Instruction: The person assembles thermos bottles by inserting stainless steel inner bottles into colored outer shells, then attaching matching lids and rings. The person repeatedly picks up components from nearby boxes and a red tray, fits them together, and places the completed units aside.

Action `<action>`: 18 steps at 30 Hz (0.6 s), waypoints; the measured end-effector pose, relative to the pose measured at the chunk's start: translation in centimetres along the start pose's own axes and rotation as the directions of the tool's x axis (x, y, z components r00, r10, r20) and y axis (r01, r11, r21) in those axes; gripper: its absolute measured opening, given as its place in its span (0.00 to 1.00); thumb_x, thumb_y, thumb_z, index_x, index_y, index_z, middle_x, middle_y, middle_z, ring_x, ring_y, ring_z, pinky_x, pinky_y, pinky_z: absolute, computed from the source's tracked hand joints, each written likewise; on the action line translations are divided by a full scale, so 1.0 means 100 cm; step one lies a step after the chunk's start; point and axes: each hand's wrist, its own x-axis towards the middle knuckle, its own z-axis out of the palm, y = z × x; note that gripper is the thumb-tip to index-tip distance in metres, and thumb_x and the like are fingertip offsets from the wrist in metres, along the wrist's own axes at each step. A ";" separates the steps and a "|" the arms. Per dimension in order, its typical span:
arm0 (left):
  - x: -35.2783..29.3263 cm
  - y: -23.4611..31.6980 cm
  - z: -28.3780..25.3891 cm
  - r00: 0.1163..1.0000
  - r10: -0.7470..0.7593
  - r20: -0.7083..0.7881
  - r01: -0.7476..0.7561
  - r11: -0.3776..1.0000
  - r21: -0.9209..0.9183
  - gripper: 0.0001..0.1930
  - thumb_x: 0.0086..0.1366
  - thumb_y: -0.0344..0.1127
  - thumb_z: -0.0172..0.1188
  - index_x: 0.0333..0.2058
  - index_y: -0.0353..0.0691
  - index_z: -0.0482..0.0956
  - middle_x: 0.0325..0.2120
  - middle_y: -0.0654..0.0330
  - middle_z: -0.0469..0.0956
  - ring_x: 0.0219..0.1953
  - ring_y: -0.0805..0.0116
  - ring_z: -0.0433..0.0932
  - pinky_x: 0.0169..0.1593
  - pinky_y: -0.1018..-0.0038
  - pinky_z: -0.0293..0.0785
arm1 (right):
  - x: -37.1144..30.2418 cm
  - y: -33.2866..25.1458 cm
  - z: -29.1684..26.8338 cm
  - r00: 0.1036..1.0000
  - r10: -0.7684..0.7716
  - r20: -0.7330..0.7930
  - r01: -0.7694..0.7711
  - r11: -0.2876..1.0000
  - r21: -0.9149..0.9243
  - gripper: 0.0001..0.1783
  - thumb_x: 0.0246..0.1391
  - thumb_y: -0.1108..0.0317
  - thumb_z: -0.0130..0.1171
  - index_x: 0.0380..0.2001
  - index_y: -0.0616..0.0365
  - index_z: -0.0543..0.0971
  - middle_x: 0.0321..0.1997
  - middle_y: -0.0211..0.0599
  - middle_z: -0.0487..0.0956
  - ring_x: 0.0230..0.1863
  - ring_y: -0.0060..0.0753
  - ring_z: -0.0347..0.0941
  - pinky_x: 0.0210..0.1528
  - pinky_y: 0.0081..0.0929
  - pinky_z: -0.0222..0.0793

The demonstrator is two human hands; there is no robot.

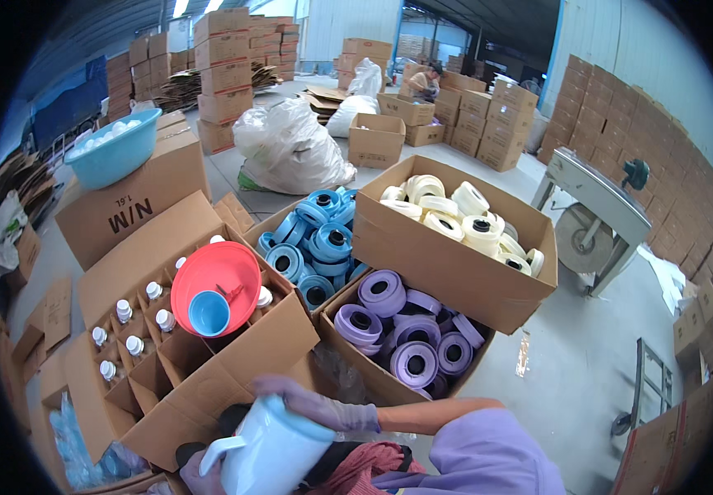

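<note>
A light blue jug (278, 450) with a side handle lies tilted in front of my body at the lower edge. My left hand (201, 473), gloved, is closed on its lower left side beside the handle; part of that hand is hidden. Across the jug's upper end lies my right hand (315, 404) in a pale purple glove, its fingers smeared by motion. Just beyond is an open divided carton (208, 392) with several white-capped bottles (165, 320) in its cells. On it rests a red dish (228, 276) holding a blue cup (209, 313) and small red pieces.
Open cartons hold purple ring-shaped parts (414, 363), blue ones (331, 239) and cream ones (484, 235). A blue basin (113, 153) of white pieces sits on a box at left. Right stand a metal machine (600, 206) and a trolley (645, 388). Another person (425, 82) is far back.
</note>
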 end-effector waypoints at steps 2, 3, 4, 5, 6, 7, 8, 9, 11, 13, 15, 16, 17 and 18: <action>0.017 0.013 0.006 0.711 0.625 0.324 -0.702 0.602 0.380 0.09 0.59 0.30 0.61 0.35 0.33 0.85 0.33 0.56 0.84 0.44 0.67 0.81 0.47 0.70 0.76 | 0.010 0.024 -0.015 0.762 0.647 -0.022 -0.480 0.587 0.652 0.34 0.67 0.37 0.39 0.59 0.53 0.71 0.62 0.41 0.71 0.59 0.40 0.71 0.62 0.36 0.65; 0.022 0.020 0.004 0.676 0.638 0.367 -0.736 0.569 0.367 0.09 0.58 0.29 0.60 0.36 0.33 0.84 0.33 0.56 0.84 0.43 0.67 0.82 0.46 0.68 0.77 | 0.009 0.039 -0.024 0.766 0.640 0.060 -0.523 0.566 0.637 0.33 0.67 0.38 0.39 0.59 0.54 0.70 0.63 0.43 0.70 0.60 0.41 0.69 0.64 0.36 0.63; 0.026 0.029 0.005 0.642 0.659 0.392 -0.767 0.534 0.357 0.09 0.58 0.28 0.60 0.36 0.32 0.84 0.33 0.56 0.84 0.41 0.67 0.82 0.45 0.67 0.78 | 0.011 0.038 -0.029 0.764 0.630 0.143 -0.573 0.558 0.601 0.33 0.67 0.39 0.39 0.59 0.54 0.69 0.63 0.45 0.68 0.62 0.42 0.66 0.66 0.37 0.60; 0.029 0.043 0.000 0.924 0.266 0.274 -0.313 0.939 0.144 0.11 0.58 0.30 0.59 0.37 0.32 0.84 0.33 0.55 0.84 0.40 0.67 0.83 0.44 0.68 0.78 | 0.016 0.038 -0.032 0.881 0.469 -0.061 -0.442 0.862 0.249 0.33 0.68 0.40 0.39 0.61 0.54 0.67 0.67 0.47 0.65 0.66 0.45 0.62 0.69 0.38 0.55; 0.023 0.051 -0.008 0.932 -0.249 0.264 0.290 0.949 -0.127 0.12 0.59 0.31 0.58 0.38 0.32 0.84 0.32 0.55 0.84 0.38 0.66 0.83 0.43 0.68 0.78 | 0.018 0.034 -0.021 0.963 0.234 -0.137 -0.255 0.952 -0.170 0.33 0.68 0.41 0.39 0.64 0.54 0.66 0.70 0.49 0.61 0.69 0.47 0.57 0.71 0.40 0.51; 0.028 0.040 -0.020 0.945 -0.217 0.244 0.259 0.953 -0.156 0.15 0.62 0.36 0.55 0.37 0.30 0.84 0.31 0.55 0.84 0.35 0.68 0.83 0.41 0.71 0.77 | 0.013 -0.002 -0.005 0.986 -0.164 0.032 0.162 0.891 -0.425 0.38 0.68 0.40 0.39 0.69 0.57 0.62 0.75 0.48 0.55 0.75 0.46 0.47 0.75 0.40 0.39; 0.031 0.029 -0.026 0.937 -0.205 0.281 0.213 0.977 0.004 0.13 0.65 0.34 0.56 0.37 0.30 0.85 0.31 0.58 0.84 0.34 0.70 0.82 0.42 0.74 0.77 | 0.014 -0.033 0.003 0.918 -0.291 0.269 0.382 0.832 -0.402 0.39 0.67 0.39 0.39 0.70 0.56 0.60 0.76 0.49 0.51 0.76 0.48 0.44 0.75 0.45 0.37; 0.030 0.014 -0.022 0.960 -0.113 0.256 0.108 0.994 0.033 0.12 0.65 0.33 0.57 0.37 0.31 0.85 0.31 0.57 0.85 0.34 0.70 0.82 0.41 0.75 0.77 | 0.015 -0.040 -0.006 0.846 -0.362 0.391 0.494 0.807 -0.323 0.31 0.70 0.48 0.39 0.68 0.53 0.62 0.71 0.48 0.59 0.74 0.49 0.49 0.74 0.43 0.41; 0.019 0.012 0.003 1.000 -0.013 0.015 0.013 1.000 0.000 0.08 0.56 0.25 0.64 0.35 0.32 0.84 0.34 0.56 0.85 0.38 0.66 0.83 0.47 0.69 0.77 | 0.013 -0.005 -0.010 0.985 0.134 -0.110 -0.114 0.979 0.169 0.33 0.67 0.43 0.43 0.63 0.57 0.67 0.66 0.44 0.68 0.65 0.45 0.67 0.67 0.37 0.61; 0.031 0.017 0.012 0.790 0.552 0.266 -0.613 0.716 0.335 0.11 0.49 0.24 0.64 0.34 0.37 0.82 0.38 0.56 0.84 0.48 0.50 0.81 0.58 0.56 0.73 | 0.019 0.023 -0.047 0.808 0.567 0.161 -0.505 0.525 0.685 0.36 0.65 0.37 0.46 0.64 0.53 0.65 0.57 0.45 0.74 0.56 0.40 0.75 0.61 0.41 0.70; 0.034 0.020 -0.004 0.982 0.070 0.177 -0.112 0.964 0.242 0.10 0.56 0.26 0.62 0.37 0.35 0.84 0.35 0.56 0.85 0.42 0.61 0.83 0.51 0.66 0.76 | 0.018 0.005 -0.035 0.943 0.313 -0.116 -0.320 0.946 -0.047 0.29 0.66 0.51 0.50 0.64 0.55 0.65 0.64 0.47 0.69 0.65 0.45 0.66 0.67 0.39 0.62; 0.031 0.022 -0.014 0.899 -0.413 0.144 0.411 0.911 0.045 0.11 0.58 0.28 0.60 0.39 0.34 0.85 0.35 0.54 0.85 0.41 0.62 0.84 0.49 0.68 0.77 | 0.017 -0.001 -0.028 0.992 -0.121 0.040 0.114 0.694 -0.711 0.27 0.66 0.56 0.51 0.64 0.55 0.66 0.66 0.48 0.67 0.69 0.47 0.62 0.69 0.38 0.59; 0.029 0.007 -0.024 0.936 -0.278 0.214 0.308 0.944 -0.121 0.12 0.63 0.31 0.58 0.41 0.32 0.85 0.34 0.52 0.85 0.38 0.68 0.83 0.43 0.72 0.77 | 0.028 -0.005 -0.018 0.919 -0.362 0.159 0.346 0.543 -0.765 0.28 0.62 0.63 0.53 0.65 0.54 0.65 0.68 0.49 0.64 0.72 0.46 0.54 0.71 0.36 0.55; 0.018 -0.003 -0.026 0.961 -0.156 0.229 0.122 0.980 0.157 0.11 0.61 0.29 0.59 0.39 0.30 0.84 0.36 0.53 0.85 0.39 0.70 0.82 0.45 0.72 0.77 | 0.037 -0.002 -0.018 0.925 -0.319 0.206 0.372 0.659 -0.653 0.28 0.63 0.61 0.52 0.65 0.53 0.65 0.66 0.48 0.65 0.71 0.46 0.57 0.70 0.36 0.56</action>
